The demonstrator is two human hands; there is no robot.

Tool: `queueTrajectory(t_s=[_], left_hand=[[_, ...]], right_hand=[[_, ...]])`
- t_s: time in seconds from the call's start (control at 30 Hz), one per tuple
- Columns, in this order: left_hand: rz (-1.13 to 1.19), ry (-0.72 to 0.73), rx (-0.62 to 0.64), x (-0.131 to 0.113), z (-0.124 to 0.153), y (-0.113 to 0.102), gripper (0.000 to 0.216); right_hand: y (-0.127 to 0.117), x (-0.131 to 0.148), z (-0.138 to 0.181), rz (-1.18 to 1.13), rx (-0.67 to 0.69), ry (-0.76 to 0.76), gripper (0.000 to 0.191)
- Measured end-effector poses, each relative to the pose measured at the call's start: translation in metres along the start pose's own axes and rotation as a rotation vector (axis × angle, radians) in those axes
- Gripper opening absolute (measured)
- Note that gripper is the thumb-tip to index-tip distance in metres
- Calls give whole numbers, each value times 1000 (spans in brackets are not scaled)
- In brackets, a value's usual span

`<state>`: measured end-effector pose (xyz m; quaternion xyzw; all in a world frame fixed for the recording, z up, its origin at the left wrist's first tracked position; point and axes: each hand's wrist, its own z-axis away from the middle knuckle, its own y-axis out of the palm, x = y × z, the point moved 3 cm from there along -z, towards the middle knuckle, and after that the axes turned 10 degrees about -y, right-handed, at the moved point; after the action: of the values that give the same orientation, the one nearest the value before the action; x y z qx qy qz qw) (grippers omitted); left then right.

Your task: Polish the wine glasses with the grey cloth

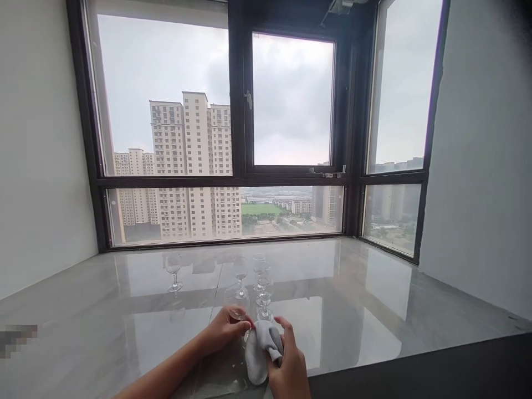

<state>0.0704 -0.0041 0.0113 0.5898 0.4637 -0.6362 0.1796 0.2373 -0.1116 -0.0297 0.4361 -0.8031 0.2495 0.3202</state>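
Observation:
My left hand (230,328) is closed around a clear stemmed glass (237,299), its bowl rising above the fingers. In my right hand (287,354) a grey cloth (266,339) is bunched, with one end hanging down. The cloth is right beside the lower part of the held glass; whether it touches the glass is hard to make out. Just beyond my hands, several more stemmed glasses (265,288) stand upright in a close group. One stemmed glass (174,272) stands apart from them to the left.
The glasses stand on a glossy grey marble sill (332,332) with bright window reflections. Dark window frames (239,180) close off the back, and white walls (477,166) flank both sides. The sill's front edge (415,354) drops off at the lower right.

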Motion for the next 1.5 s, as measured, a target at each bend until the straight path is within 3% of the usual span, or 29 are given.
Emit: queueTrajectory(t_s=[0.23,0.43,0.6,0.9,1.1,1.23,1.5], left_hand=[[-113,-19,-357,9,-16,-23,58],[-279,-87,-431,12,-17,-27,48],[-387,-94,-499,13,-19,-32,43],[-475,-74,-432,22,-25,-36,31],[-608,0,-366,20,-22,-39,28],[-752,-64,-371,24,-23,-42,40],[-841,-183,-215,19,-20,-39,44]], right_hand=[[-9,11,-6,-49,-3,41,49],[-29,-11,-12,108,-12,37,53],[-29,-33,-11,225,-34,53,52],[-34,-38,-10,385,44,-40,64],[-37,-35,-9,390,-41,-103,64],[-37,-34,-9,372,-56,-98,61],[-36,-40,-9,391,-44,-95,59]])
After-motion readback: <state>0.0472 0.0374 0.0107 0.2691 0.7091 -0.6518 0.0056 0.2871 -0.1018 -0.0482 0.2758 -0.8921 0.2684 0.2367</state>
